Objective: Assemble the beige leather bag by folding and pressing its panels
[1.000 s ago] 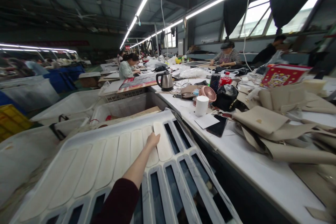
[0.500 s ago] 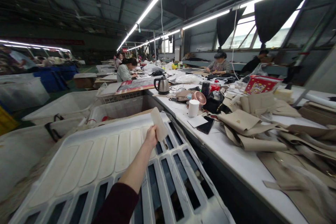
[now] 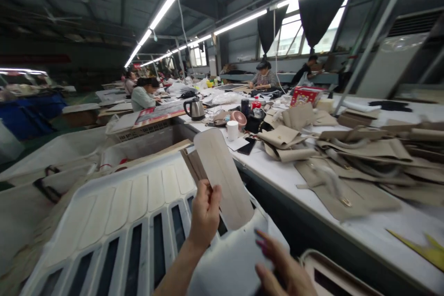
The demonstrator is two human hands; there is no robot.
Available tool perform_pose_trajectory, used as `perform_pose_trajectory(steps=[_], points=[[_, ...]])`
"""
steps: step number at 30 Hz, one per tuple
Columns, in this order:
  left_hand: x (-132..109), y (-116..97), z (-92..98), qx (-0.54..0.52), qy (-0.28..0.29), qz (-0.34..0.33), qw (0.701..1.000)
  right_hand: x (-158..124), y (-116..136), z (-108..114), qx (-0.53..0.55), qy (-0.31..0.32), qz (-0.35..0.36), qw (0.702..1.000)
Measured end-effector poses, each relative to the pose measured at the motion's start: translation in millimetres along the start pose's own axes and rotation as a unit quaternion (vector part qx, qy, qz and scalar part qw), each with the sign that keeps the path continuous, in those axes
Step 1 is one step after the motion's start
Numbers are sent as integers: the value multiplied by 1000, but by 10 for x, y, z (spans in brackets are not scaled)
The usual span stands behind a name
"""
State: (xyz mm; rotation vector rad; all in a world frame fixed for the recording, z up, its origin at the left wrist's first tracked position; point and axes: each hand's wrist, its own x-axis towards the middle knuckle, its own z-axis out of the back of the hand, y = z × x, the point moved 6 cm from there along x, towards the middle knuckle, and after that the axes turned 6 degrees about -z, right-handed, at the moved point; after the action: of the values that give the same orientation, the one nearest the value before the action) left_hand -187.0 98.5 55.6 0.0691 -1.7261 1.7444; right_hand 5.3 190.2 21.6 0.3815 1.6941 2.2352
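Note:
My left hand (image 3: pixel 205 215) is closed on the lower edge of a beige oblong leather piece (image 3: pixel 224 178) and holds it upright above the near end of a white slotted tray (image 3: pixel 114 240). Several similar pale pieces (image 3: pixel 149 192) lie side by side in the tray's far slots. My right hand (image 3: pixel 284 270) is at the bottom edge, just below and right of the held piece. Its fingers are apart and nothing is in them.
A long white table (image 3: pixel 305 226) runs along the right with heaps of beige leather parts (image 3: pixel 347 157), a phone (image 3: pixel 247 146), a white cup (image 3: pixel 232 130), a small fan (image 3: pixel 238 119) and a kettle (image 3: pixel 195 109). White bins (image 3: pixel 52 148) stand to the left. Seated people (image 3: pixel 142 95) work farther back.
My left hand picked one beige piece out of the tray and brought it up and closer. My right hand came into view at the bottom. The view swung to the right.

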Motion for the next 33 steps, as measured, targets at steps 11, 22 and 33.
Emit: perform_pose_trajectory(steps=[11,22,33], points=[[-1040,-1133,-1412,-46,395,-103,912,-715,658,1303,-83,-348,73,931],[-670,-1368,-1248,109,120,-264,951,-1374,535,2109,-314,-390,117,858],[-836,-690,-1686,40,271,-122,954,-1340,66,2024,-355,-347,98,862]])
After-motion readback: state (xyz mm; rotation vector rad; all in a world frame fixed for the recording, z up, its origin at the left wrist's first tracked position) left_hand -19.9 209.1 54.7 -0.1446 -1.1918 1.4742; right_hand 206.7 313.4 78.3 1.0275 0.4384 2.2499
